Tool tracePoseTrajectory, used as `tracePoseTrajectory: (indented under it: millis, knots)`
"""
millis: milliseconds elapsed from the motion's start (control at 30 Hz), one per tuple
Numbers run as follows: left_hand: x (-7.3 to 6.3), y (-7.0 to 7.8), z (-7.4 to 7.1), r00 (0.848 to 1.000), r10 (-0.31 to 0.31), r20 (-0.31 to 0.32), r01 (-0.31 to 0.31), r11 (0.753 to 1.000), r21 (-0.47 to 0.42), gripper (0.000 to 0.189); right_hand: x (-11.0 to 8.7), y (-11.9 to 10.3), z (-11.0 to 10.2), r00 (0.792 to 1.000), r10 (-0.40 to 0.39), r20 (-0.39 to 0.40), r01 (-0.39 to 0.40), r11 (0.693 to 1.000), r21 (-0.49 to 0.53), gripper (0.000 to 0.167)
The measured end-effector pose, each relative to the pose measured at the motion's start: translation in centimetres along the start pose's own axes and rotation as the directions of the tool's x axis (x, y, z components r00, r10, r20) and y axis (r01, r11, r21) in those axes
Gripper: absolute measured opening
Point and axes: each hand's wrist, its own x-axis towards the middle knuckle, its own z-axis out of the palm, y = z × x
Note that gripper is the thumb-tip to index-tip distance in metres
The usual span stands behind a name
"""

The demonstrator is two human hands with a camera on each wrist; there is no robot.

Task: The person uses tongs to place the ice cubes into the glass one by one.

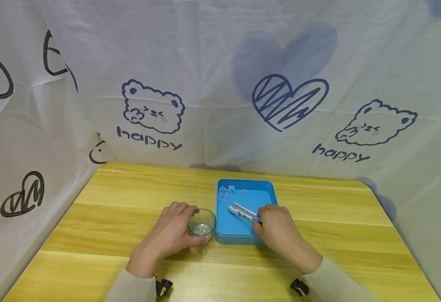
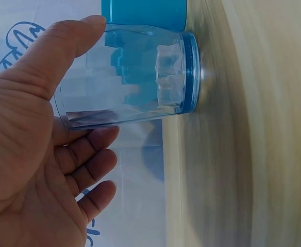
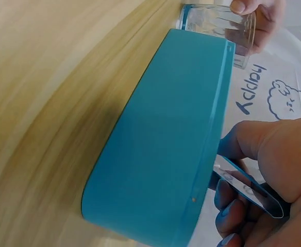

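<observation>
My left hand holds a clear glass cup upright on the table, thumb on its near side and fingers on the far side. Several clear pieces lie at the bottom of the cup. Over the blue tray, my right hand grips a pair of white and blue tongs with a dark pattern on one arm. The tongs point left into the tray; I cannot tell whether anything is between their tips. Several clear cubes lie in the tray's far left corner, beyond the tips.
The cup stands close against the tray's left wall. Both are on a yellow wood-grain table. A white cloth printed with bears and hearts hangs behind the table and at its sides.
</observation>
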Motion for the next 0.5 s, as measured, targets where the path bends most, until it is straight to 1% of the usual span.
tracePoseTrajectory:
  millis: [300, 500]
  knots:
    - [0.10, -0.02, 0.14, 1.000, -0.002, 0.016, 0.002, 1.000, -0.018, 0.079, -0.67, 0.69, -0.15, 1.000, -0.019, -0.012, 0.019, 1.000, 0.010, 0.026]
    - [0.07, 0.13, 0.00, 1.000, -0.006, 0.017, 0.006, 1.000, -0.022, 0.078, -0.94, 0.84, -0.27, 1.000, -0.013, -0.016, 0.013, 0.999, 0.034, 0.025]
